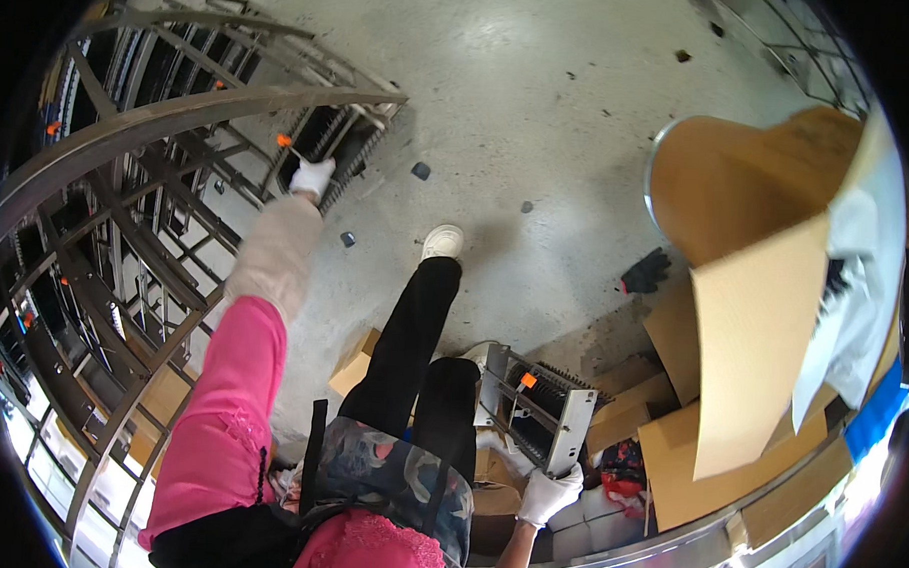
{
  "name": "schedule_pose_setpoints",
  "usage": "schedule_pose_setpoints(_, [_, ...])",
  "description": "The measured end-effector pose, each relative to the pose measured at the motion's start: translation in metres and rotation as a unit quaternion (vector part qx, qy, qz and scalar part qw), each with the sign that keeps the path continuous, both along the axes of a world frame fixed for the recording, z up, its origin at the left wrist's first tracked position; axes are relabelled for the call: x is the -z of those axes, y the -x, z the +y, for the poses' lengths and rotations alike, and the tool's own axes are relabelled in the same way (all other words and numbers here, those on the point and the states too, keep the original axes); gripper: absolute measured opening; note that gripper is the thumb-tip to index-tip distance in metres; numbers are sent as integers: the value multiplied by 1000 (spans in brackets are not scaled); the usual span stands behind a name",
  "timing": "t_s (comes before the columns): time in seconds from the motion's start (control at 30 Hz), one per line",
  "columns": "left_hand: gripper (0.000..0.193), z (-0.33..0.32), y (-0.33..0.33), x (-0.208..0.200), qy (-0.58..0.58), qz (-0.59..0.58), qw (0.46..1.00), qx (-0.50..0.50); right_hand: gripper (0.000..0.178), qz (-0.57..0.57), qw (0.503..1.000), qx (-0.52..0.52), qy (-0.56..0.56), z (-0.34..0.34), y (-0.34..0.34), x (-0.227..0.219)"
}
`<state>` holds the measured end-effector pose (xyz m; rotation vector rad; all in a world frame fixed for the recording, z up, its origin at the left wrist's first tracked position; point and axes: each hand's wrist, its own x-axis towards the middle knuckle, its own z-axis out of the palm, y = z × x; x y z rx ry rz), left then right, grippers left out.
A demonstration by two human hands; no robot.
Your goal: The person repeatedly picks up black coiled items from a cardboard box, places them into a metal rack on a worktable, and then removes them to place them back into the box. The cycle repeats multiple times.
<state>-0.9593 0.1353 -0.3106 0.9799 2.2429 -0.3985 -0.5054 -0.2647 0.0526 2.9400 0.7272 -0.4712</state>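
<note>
My left hand, in a white glove, reaches far forward and closes on the edge of a black slotted rack. That rack has comb-like sides and an orange tab, and sits at the end of a metal shelving frame. Low on the right, my right hand, also gloved in white, grips the lower end of a second slotted rack. This one has pale metal end plates, black toothed sides and an orange tab; it is tilted beside my legs. The fingertips of both hands are partly hidden.
Metal shelving with more black racks fills the left. Open cardboard boxes and a large brown drum-like container stand at right. A dark glove and small dark scraps lie on the grey floor. A small box sits beside my leg.
</note>
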Motion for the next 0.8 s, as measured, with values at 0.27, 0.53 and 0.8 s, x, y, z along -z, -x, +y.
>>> schedule_pose_setpoints(0.27, [46, -158, -212, -84, 109, -79, 975, 174, 52, -54, 994, 48, -87, -71, -16, -105])
schedule_pose_setpoints(0.53, [38, -293, -326, -286, -100, -183, 863, 460, 57, -191, 950, 178, -173, -199, -49, -290])
schedule_pose_setpoints(0.8, [20, -373, -404, -493, -336, -261, 691, 584, 61, -367, 859, 280, -220, -346, -58, -397])
